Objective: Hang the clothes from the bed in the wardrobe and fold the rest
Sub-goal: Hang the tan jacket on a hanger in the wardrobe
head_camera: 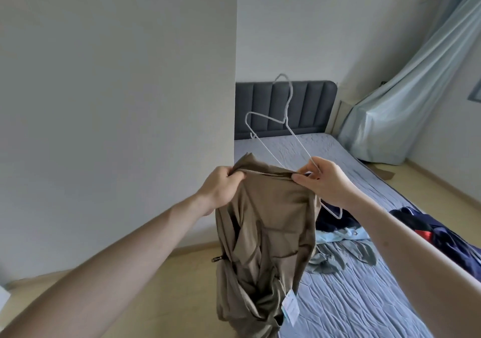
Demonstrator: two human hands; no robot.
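Both bare forearms reach forward and upward, converging toward the middle. The left hand (221,188) shows its back, knuckles up, fingers (235,175) curled tight into a fist with fabric bunched inside them. The right hand (329,183) sits level with it, wrist bent, thumb and forefinger (303,179) pinching together, with thin wire passing between the remaining loosely curled fingers.

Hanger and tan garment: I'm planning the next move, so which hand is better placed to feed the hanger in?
Right. The right hand pinches the white wire hanger at the tan garment collar; the left hand grips only fabric.
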